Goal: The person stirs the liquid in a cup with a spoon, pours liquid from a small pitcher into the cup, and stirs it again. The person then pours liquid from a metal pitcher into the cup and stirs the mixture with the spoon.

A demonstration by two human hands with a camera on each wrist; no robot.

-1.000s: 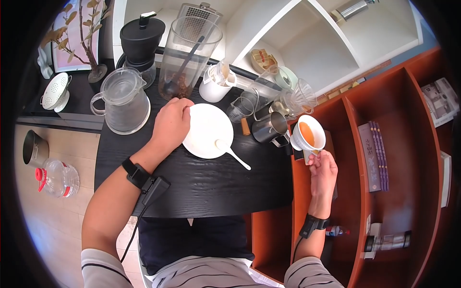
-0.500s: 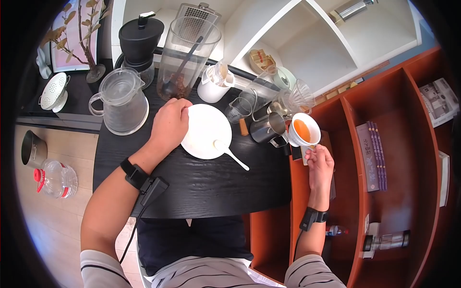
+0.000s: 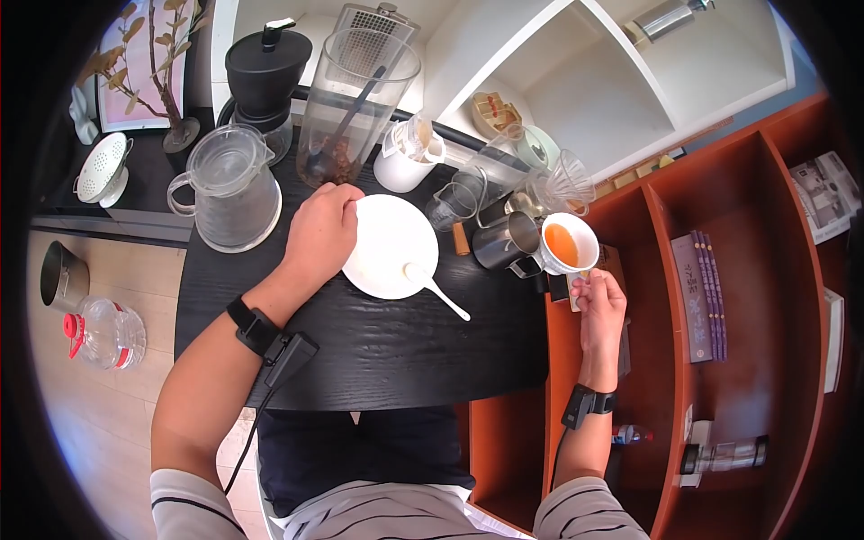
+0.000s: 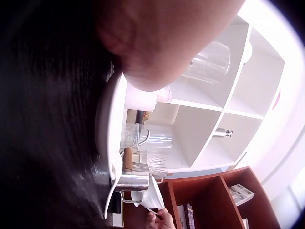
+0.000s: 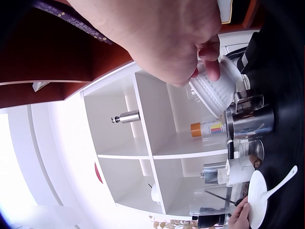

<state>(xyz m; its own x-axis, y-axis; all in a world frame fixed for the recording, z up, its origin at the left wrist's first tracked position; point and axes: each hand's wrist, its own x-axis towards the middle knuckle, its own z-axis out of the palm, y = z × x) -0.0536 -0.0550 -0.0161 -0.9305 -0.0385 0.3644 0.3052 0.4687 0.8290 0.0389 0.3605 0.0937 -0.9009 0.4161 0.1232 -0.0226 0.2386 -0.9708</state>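
My left hand [image 3: 321,229] grips the left edge of a white saucer [image 3: 387,236] on the black table, fingers curled at its rim. A white spoon [image 3: 441,297] lies with its bowl in the saucer and its handle over the edge. Off the table's right side, my right hand [image 3: 601,310] pinches the handle of a white cup [image 3: 587,237] holding orange-brown liquid [image 3: 560,243]. In the right wrist view, the cup's ribbed outer wall [image 5: 214,95] shows at a tilt, fingers against it. A steel pitcher [image 3: 504,243] stands just left of the cup.
A lidded glass jug [image 3: 229,193] and black grinder [image 3: 263,81] stand left; a tall clear container [image 3: 360,108], white dripper cup [image 3: 405,162] and small glass [image 3: 452,205] line the back. A reddish-brown shelf [image 3: 661,216] with books borders the table's right side.
The right hand has shifted slightly left with the cup, bringing it closer to the pitcher. The left hand, saucer and spoon keep their places.
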